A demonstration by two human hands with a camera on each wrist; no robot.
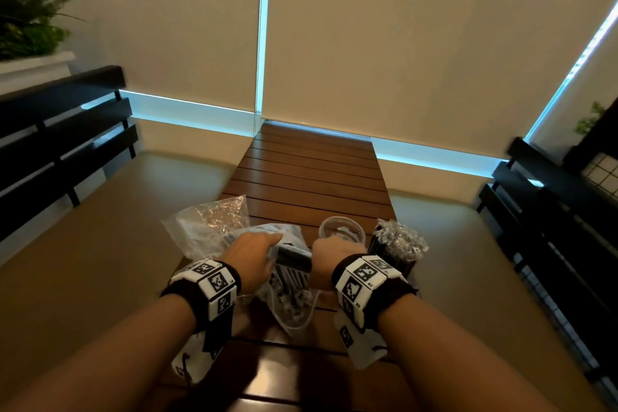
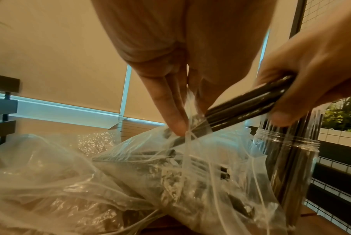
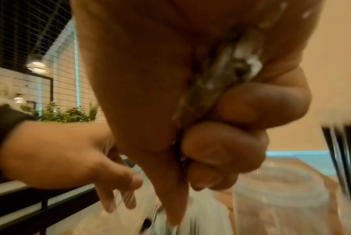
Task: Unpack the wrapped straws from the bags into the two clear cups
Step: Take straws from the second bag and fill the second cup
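Your right hand [image 2: 303,89] clamped a light, slippery bundle of wrapped straws [image 2: 248,109] mid-length, half out of the limp bag [image 2: 130,182] your left hand [image 2: 170,101] pinched, empty cup [image 1: 341,231] at one o'clock

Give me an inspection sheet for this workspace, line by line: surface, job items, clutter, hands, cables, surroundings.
Surface: slatted wooden table.
Job's things: open straw bag; empty clear cup; second cup packed with wrapped straws.
Clutter: crumpled empty bag.
Grippers: left hand pinches the bag's edge; right hand grips a bundle of straws partly out of the bag.
Cables: nothing seen.
Surroundings: roller blinds, dark railings, potted plant.
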